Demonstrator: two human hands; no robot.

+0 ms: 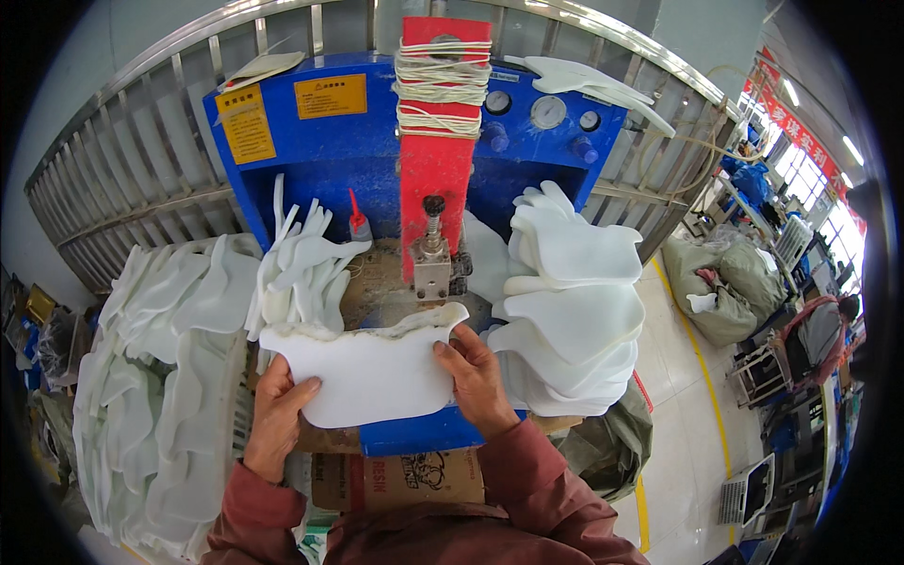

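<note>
A white curved foam-like piece (377, 377) is held up before the machine, its ragged, fuzzy edge along the top. On its left end, my left hand (281, 410) grips with the thumb on the near face. Fingers of my right hand (478, 377) pinch the upper right corner, most of them hidden behind the piece. Just beyond the raised edge stands the metal head (433, 268) of the machine, fixed below a red arm (438, 179) wound with pale cord. The piece appears apart from this head, though the gap is hard to judge.
Similar white pieces form a stack (574, 311) at right, a loose heap (306, 268) at left and a large pile (169, 377) farther left. A blue machine housing (330, 137) with gauges stands behind. Below is a cardboard box (395, 480). A red-tipped bottle (359, 224) stands near the heap.
</note>
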